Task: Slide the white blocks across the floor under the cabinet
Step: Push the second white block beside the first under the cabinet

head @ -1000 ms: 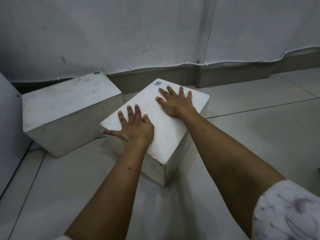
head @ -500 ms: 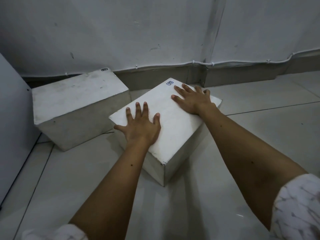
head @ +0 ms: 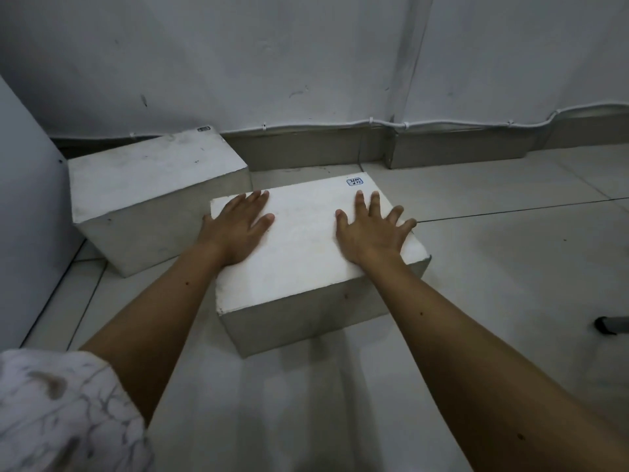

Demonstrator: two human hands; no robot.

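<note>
- Left hand (head: 238,229): bare, no ring or wristband visible.
- Right hand (head: 369,233): bare, likewise unadorned.
- Forearms: uncovered from wrist to above the elbow, with a few small dark moles.
- Left sleeve (head: 64,413): short, white fabric printed with thin grey branching lines and brownish blotches.

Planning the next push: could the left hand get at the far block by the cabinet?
Probably yes: the left hand lies flat on the near block, and nothing lies between it and the far block.
</note>
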